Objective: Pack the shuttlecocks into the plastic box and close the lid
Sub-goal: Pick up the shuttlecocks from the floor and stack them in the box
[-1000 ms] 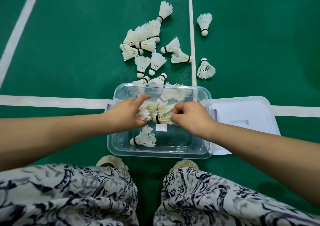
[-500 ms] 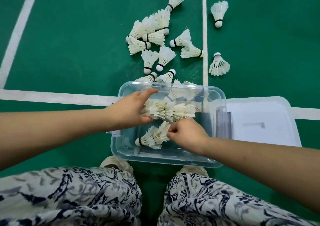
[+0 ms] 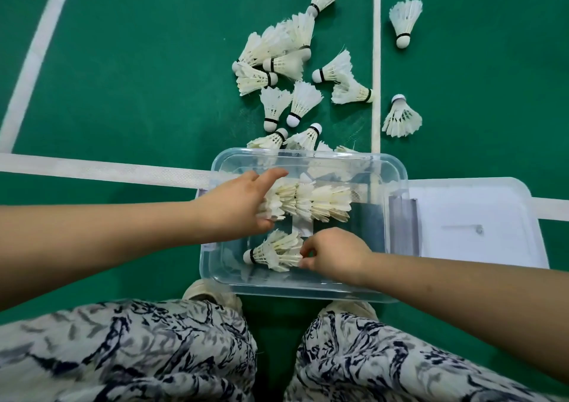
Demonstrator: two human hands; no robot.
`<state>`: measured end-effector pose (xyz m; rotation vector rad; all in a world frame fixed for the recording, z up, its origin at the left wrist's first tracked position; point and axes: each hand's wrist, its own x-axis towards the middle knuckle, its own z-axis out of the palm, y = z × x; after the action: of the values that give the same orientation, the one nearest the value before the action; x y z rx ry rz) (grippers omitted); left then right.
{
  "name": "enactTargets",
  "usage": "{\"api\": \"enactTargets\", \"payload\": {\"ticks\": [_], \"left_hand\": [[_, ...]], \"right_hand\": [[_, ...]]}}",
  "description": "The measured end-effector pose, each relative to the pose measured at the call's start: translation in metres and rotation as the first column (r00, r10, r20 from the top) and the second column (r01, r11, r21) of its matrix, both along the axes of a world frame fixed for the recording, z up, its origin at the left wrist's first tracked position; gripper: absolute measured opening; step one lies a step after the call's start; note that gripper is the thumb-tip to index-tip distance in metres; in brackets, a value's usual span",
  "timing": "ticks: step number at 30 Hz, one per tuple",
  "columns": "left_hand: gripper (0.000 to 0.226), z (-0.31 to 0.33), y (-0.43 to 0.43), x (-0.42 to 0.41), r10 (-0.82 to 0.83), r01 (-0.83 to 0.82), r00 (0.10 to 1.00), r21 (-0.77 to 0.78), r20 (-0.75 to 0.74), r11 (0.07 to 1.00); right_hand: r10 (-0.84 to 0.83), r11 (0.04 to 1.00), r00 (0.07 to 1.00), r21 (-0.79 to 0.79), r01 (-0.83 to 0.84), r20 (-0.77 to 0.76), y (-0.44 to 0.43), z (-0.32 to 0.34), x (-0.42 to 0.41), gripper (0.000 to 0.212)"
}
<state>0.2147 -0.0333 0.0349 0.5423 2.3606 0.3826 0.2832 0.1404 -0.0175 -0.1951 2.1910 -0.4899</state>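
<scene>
The plastic box [image 3: 338, 156] stands open on the green court floor [image 3: 138, 78], directly beyond the person's knees. Its lid [image 3: 480, 204] lies flat on the floor, touching the box's right side.

Inside the box, a stacked row of shuttlecocks [image 3: 320, 203] lies across the middle, nested one into another. The left hand [image 3: 237, 207] grips the left end of this row, thumb beneath and index finger extended over the top. A short stack of shuttlecocks [image 3: 271, 252] lies in the box's near half, cork end toward the left wall. The right hand [image 3: 335, 255] has its fingers curled and pinches the feather end of this short stack.

Beyond the box's far wall, a loose pile of shuttlecocks [image 3: 286, 72] lies on the floor, the nearest ones touching that wall. Two single shuttlecocks [image 3: 401, 118] lie beyond the box's far right corner, across a white court line [image 3: 375, 63].
</scene>
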Motion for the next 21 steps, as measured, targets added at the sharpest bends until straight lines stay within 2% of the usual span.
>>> {"api": "enactTargets", "payload": {"ticks": [3,7,11,13,16,18,21], "left_hand": [[0.083,0.002,0.000,0.002,0.006,-0.006,1.000,0.029,-0.012,1.000],[0.081,0.008,0.002,0.010,-0.013,0.014,0.999,0.023,-0.052,1.000],[0.081,0.017,0.009,0.017,-0.007,0.011,0.996,0.040,-0.092,0.999],[0.081,0.022,0.014,0.021,-0.015,0.022,0.993,0.051,-0.117,0.998],[0.079,0.029,0.022,0.029,-0.031,0.041,0.991,0.074,-0.132,0.996],[0.079,0.032,0.026,0.032,-0.042,0.054,0.991,0.088,-0.129,0.995],[0.082,0.033,0.027,0.033,-0.045,0.057,0.991,0.089,-0.127,0.994]], "right_hand": [[-0.125,0.992,0.992,-0.009,0.126,0.032,0.006,0.008,-0.010,0.033],[-0.263,0.964,0.953,-0.086,0.252,-0.154,0.015,0.026,-0.020,0.014],[-0.298,0.947,0.919,-0.201,0.250,-0.259,0.022,0.043,-0.013,0.016],[-0.341,0.917,0.905,-0.303,0.261,-0.253,0.021,0.052,-0.006,0.013],[-0.411,0.844,0.897,-0.440,0.308,-0.161,0.014,0.065,0.003,0.011],[-0.423,0.814,0.898,-0.485,0.320,-0.118,0.008,0.070,0.008,0.005],[-0.415,0.819,0.900,-0.486,0.305,-0.134,0.005,0.072,0.011,0.013]]}}
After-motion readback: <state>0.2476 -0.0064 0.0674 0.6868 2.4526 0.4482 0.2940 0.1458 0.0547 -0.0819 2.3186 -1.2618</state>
